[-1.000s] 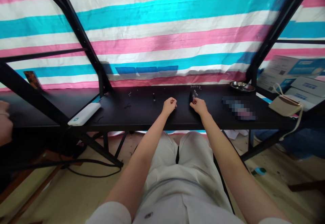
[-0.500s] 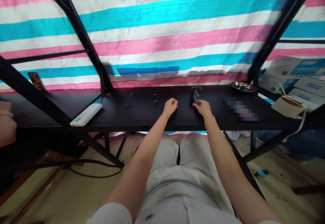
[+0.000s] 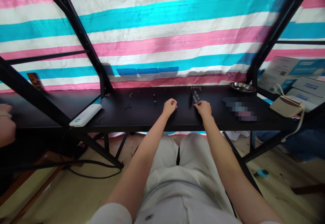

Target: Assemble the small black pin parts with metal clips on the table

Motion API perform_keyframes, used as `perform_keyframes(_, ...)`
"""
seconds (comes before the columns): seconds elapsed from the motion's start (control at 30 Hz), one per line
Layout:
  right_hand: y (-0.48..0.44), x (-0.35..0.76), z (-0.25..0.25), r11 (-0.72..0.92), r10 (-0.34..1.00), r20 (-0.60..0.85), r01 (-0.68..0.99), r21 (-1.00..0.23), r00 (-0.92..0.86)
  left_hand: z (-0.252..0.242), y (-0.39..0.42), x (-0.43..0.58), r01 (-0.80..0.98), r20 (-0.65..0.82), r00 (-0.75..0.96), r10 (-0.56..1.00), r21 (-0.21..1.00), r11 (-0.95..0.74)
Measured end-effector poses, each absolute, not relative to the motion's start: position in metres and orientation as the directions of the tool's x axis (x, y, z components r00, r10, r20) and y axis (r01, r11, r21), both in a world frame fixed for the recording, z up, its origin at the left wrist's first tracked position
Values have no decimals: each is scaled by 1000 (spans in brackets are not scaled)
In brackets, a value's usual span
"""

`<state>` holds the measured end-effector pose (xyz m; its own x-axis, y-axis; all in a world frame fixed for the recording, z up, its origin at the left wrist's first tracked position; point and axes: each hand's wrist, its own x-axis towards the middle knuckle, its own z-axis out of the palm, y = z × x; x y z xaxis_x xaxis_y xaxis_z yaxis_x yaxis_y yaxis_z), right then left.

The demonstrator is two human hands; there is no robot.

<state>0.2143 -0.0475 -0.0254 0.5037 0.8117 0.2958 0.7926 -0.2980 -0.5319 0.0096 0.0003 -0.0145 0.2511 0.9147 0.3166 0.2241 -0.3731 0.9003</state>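
Observation:
My right hand (image 3: pixel 203 108) pinches the lower end of a small dark strip with rows of shiny clear bumps (image 3: pixel 195 97). The strip stands tilted above the black table. Left of it, my left hand (image 3: pixel 170 106) is curled closed, resting by the tabletop; whether anything is inside the fingers is hidden. Just beyond the strip lies a row of small whitish bits (image 3: pixel 196 87). Farther left, a short dark stick with a pale end (image 3: pixel 154 98) stands or lies on the table; its kind is too small to tell.
On the black table (image 3: pixel 127 117) are a white oblong device (image 3: pixel 86 115), a shiny metal dish (image 3: pixel 242 87), a blurred-out flat item (image 3: pixel 240 109) and a beige pouch (image 3: pixel 286 106). Black frame posts rise at both sides. Another person's hand (image 3: pixel 6 125) shows at far left.
The strip in my right hand has turned slightly, and its bumps show more plainly. My left hand has stayed curled in place. The whole view has shifted a little.

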Motion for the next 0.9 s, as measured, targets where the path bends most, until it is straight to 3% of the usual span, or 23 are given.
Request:
perform_keyframes(0.1, -47, 215, -26, -292, 808, 300, 787, -544, 507, -12, 0, 8, 187, 341, 166, 925, 910, -369)
perform_keyframes(0.23, -49, 214, -25, -282, 813, 305, 793, -540, 496, -8, 1, 1, 161, 368, -146, 918, 925, -345)
perform_keyframes(0.4, -52, 212, -24, -275, 822, 306, 806, -524, 480, -4, 4, -6, -39, 179, -417, 891, 976, -214)
perform_keyframes(0.63, -56, 206, -19, -261, 815, 294, 768, -584, 500, 6, 10, -9, -424, -108, -376, 920, 903, -68)
perform_keyframes(0.9, -54, 208, -21, -240, 774, 326, 727, -643, 543, 5, 19, -10, -526, -123, -235, 964, 850, -20)
